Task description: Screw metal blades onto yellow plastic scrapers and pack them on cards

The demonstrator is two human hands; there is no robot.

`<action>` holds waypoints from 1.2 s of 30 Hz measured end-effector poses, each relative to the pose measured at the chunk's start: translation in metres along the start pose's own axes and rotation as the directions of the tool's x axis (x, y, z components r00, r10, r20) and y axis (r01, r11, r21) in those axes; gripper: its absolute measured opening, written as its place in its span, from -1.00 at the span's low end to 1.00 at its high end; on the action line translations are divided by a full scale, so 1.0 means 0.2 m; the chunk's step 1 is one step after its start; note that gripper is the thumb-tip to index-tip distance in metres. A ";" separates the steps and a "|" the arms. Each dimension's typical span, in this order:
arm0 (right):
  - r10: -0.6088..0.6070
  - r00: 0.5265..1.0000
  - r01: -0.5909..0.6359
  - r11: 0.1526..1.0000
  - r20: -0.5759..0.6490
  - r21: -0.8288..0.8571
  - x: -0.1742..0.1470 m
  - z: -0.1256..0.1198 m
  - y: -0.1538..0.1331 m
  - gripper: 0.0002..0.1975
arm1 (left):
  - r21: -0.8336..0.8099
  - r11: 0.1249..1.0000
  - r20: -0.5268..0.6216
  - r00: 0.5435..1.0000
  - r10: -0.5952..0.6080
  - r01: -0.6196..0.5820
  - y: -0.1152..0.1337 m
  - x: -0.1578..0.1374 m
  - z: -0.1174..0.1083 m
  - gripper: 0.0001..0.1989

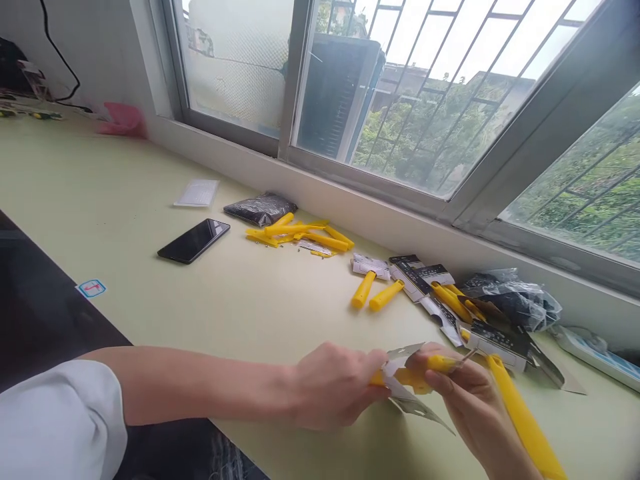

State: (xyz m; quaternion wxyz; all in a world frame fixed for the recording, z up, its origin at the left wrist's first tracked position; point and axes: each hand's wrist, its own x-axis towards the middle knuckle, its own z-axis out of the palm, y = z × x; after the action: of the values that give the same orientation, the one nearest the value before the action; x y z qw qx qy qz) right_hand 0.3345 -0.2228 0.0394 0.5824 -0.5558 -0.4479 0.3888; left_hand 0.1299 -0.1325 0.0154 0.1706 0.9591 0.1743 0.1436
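Over the near part of the table, my left hand (340, 383) is closed around one end of a yellow handle-like plastic piece with a bent card (420, 405) around it. My right hand (467, 393) pinches the other end, a yellow plastic part (440, 363), between thumb and fingers. Much of the piece is hidden by the card and my fingers. Beside my right wrist lies a long yellow handle (525, 417). Just beyond my hands are two short yellow handles (364, 289), one touching a white printed card (371, 265).
Black-and-white printed cards (500, 343) and more yellow handles (450, 301) pile up at right, near a clear plastic bag (515, 297) and a power strip (600, 357). Farther back are yellow parts (310, 235), a dark bag (263, 208) and a phone (194, 241). The window wall bounds the table.
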 end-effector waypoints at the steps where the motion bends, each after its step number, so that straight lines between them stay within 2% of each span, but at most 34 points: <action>1: -0.002 1.000 0.002 1.000 0.004 -0.002 0.00 0.00 0.00 -0.75 | -0.008 1.000 -0.002 1.000 0.009 -0.009 0.00 0.00 0.00 -0.75; 7: 0.002 0.998 -0.001 1.000 0.058 -0.027 0.02 -0.07 0.04 -0.77 | -0.134 0.991 0.028 0.999 0.018 -0.014 0.02 -0.01 -0.02 -0.79; 10: 0.032 0.998 -0.029 0.999 0.053 -0.045 0.04 -0.09 0.07 -0.77 | -0.232 0.970 0.066 0.996 -0.053 0.067 0.03 -0.01 -0.06 -0.76; 12: 0.069 0.998 -0.069 0.996 0.011 -0.050 0.05 -0.08 0.10 -0.74 | -0.357 0.922 0.101 0.987 -0.123 0.151 0.03 0.00 -0.08 -0.74; 14: 0.113 0.993 -0.115 0.991 -0.035 -0.062 0.06 -0.05 0.13 -0.64 | -0.549 0.803 0.175 0.971 -0.162 0.233 0.01 0.03 -0.10 -0.73; 17: 0.180 0.979 -0.190 0.975 -0.095 -0.115 0.08 -0.01 0.15 -0.42 | -0.781 0.477 0.399 0.910 -0.114 0.402 -0.02 0.07 -0.08 -0.71; 19: 0.218 0.967 -0.236 0.960 -0.129 -0.148 0.09 0.00 0.15 -0.28 | -0.809 0.269 0.516 0.851 -0.100 0.522 -0.04 0.09 -0.06 -0.71; 21: 0.248 0.956 -0.273 0.947 -0.156 -0.167 0.09 0.00 0.14 -0.19 | -0.811 0.163 0.544 0.826 -0.146 0.562 -0.05 0.10 -0.03 -0.70; 23: 0.276 0.946 -0.306 0.933 -0.170 -0.187 0.09 -0.01 0.14 -0.19 | -0.820 0.152 0.523 0.831 -0.192 0.551 -0.06 0.11 -0.01 -0.67; 26: 0.311 0.939 -0.339 0.912 -0.149 -0.229 0.08 0.00 0.14 -0.29 | -0.826 0.191 0.491 0.844 -0.217 0.530 -0.08 0.11 -0.02 -0.63; 29: 0.307 0.942 -0.332 0.914 -0.139 -0.233 0.07 0.01 0.13 -0.41 | -0.799 0.234 0.517 0.832 -0.203 0.554 -0.10 0.11 -0.04 -0.61; 32: 0.299 0.940 -0.325 0.932 -0.167 -0.161 0.08 0.00 0.12 -0.48 | -0.762 0.290 0.555 0.815 -0.165 0.578 -0.10 0.11 -0.06 -0.58; 36: 0.289 0.934 -0.302 0.953 -0.209 -0.033 0.09 -0.02 0.11 -0.50 | -0.732 0.396 0.552 0.824 -0.132 0.554 -0.10 0.12 -0.09 -0.59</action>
State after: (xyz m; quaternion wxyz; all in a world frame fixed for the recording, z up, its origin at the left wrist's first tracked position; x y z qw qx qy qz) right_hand 0.3442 -0.2056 0.0189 0.5413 -0.6720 -0.3104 0.3989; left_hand 0.1397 -0.1013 0.0286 0.6912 0.6823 0.2360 -0.0312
